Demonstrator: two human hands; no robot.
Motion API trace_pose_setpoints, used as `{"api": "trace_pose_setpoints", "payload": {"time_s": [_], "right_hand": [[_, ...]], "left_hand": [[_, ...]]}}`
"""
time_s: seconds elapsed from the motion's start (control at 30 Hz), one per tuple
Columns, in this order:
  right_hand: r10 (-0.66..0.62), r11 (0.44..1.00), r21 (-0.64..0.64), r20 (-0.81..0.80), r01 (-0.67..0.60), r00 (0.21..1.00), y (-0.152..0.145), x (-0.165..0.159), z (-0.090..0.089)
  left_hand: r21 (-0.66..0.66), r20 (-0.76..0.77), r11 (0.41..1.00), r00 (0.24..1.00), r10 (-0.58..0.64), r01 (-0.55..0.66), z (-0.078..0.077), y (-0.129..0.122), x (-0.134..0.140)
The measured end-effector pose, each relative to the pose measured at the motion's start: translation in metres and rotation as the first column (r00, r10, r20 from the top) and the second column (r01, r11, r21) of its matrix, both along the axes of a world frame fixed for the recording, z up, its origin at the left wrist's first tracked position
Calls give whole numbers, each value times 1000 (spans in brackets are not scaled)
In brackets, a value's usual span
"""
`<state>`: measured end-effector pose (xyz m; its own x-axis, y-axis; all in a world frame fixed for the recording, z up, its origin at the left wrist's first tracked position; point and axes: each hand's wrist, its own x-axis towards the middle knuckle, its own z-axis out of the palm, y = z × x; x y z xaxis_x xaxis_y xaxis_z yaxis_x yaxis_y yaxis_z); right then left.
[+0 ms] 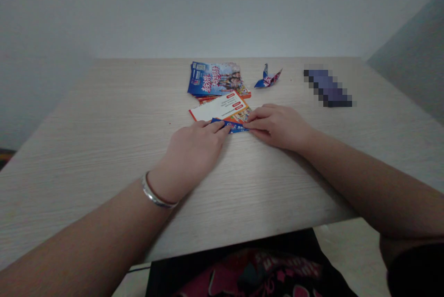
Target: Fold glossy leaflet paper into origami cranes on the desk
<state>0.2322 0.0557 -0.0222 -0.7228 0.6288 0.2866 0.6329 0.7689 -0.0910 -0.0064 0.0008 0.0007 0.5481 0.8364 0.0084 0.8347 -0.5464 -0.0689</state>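
A printed paper flyer (212, 109) lies on the table between my hands, white with orange-red edges. Its near edge is folded over into a narrow blue strip (237, 126). My left hand (197, 146), with a silver bangle at the wrist, presses its fingers on the left part of this strip. At the right end, my right hand (277, 126) pinches the fold, its thumb on the near side. Fingertips cover parts of the strip at both ends.
Just behind the flyer is a stack of blue printed flyers (211, 79). A folded paper crane (268, 79) stands to its right. Farther right lies a dark, flat object (326, 86), blurred by pixelation. A wall (222, 10) rises behind the wood-grain table (104, 126).
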Motion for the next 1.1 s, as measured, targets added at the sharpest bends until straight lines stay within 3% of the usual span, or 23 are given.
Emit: {"api": "trace_pose_setpoints", "payload": {"time_s": [0.23,0.47,0.63,0.83,1.1], "right_hand": [[67,998,21,-42,-66,997,5,-4,-6],[-10,1000,7,-27,10,1000,0,-6,-1],[-17,1000,14,-21,17,1000,0,-6,0],[-12,1000,29,-6,12,1000,1,-4,-3],[-38,998,44,22,37,999,1,-5,0]], "left_hand": [[36,-21,998,998,58,-57,1,0,-1],[28,-16,996,997,81,-81,2,-2,5],[97,3,995,999,32,-32,-3,-3,7],[29,41,998,997,60,-61,-8,-1,7],[36,56,998,997,43,-45,-11,-1,6]]}}
